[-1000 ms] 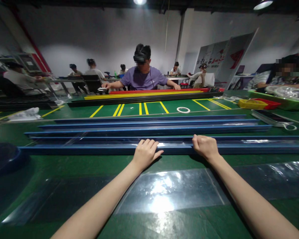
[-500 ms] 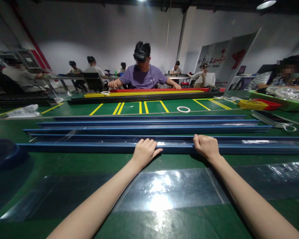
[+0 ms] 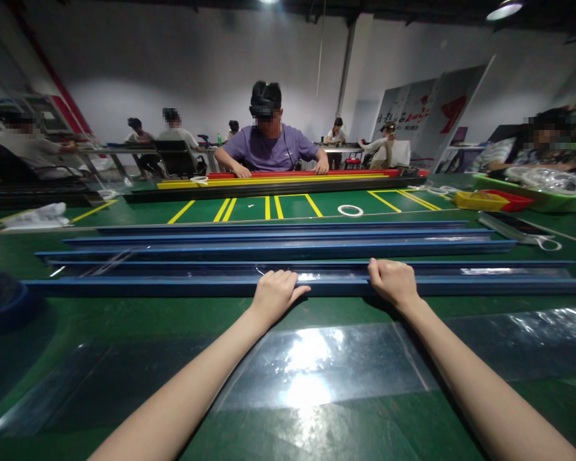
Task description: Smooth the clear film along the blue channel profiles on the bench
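A long blue plastic channel (image 3: pixel 336 289) lies across the green table in front of me, with shiny clear film inside it. My left hand (image 3: pixel 275 292) is curled over its near wall, fingers reaching inside and thumb pointing right along the outside. To the right, my right hand (image 3: pixel 394 282) is closed like a fist on the same wall; its fingertips are hidden. Under my forearms a wide strip of clear plastic film (image 3: pixel 360 365) lies flat on the table and reflects the lamp.
More blue channels (image 3: pixel 288 248) lie parallel just behind. Farther back are a white ring (image 3: pixel 350 210), a phone-like device (image 3: pixel 513 225), yellow and red trays (image 3: pixel 482 200) and a green basket (image 3: pixel 537 200). A co-worker (image 3: pixel 271 144) sits opposite at black, yellow and red strips (image 3: pixel 269 182).
My view has turned slightly, so the scene sits a little farther left. Both my hands keep their places on the channel. The co-worker opposite has drawn both hands inward.
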